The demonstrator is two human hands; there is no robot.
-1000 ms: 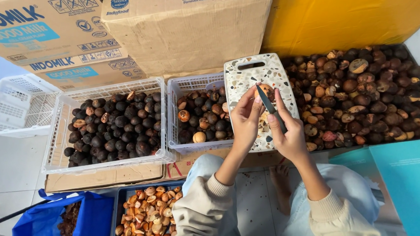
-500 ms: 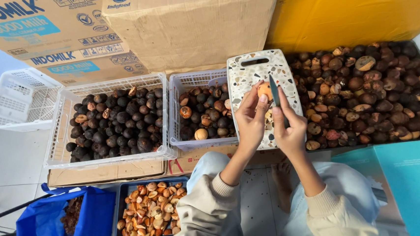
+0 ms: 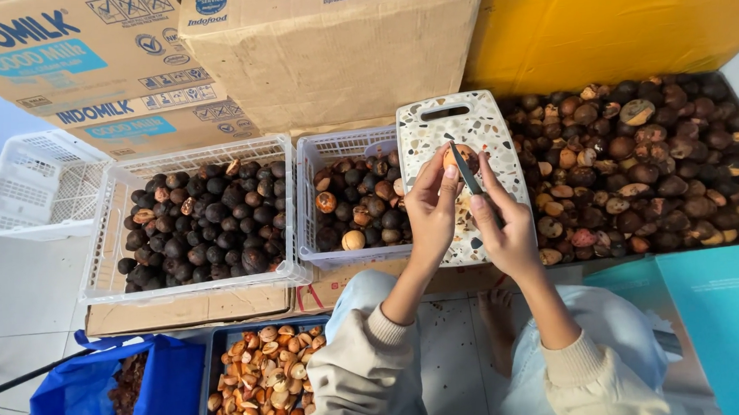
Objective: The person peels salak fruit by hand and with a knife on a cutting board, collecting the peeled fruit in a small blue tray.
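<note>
My left hand (image 3: 432, 207) holds a small round brown nut (image 3: 455, 156) at its fingertips over a speckled white cutting board (image 3: 492, 129). My right hand (image 3: 501, 224) grips a dark-bladed knife (image 3: 465, 168) whose blade rests against the nut. Both hands meet above the board's middle. Left of the hands a small white basket (image 3: 311, 237) holds dark and orange nuts. To the right lies a large heap of brown nuts (image 3: 644, 162).
A bigger white basket (image 3: 101, 278) full of dark nuts stands at left, with an empty white basket (image 3: 17, 184) beyond it. Cardboard boxes (image 3: 333, 54) line the back. Near my knees are a blue tray of cut shells (image 3: 265, 388) and a blue bag (image 3: 114, 399).
The hands have stayed over the board; the knife has shifted slightly against the nut. The view has tilted a little.
</note>
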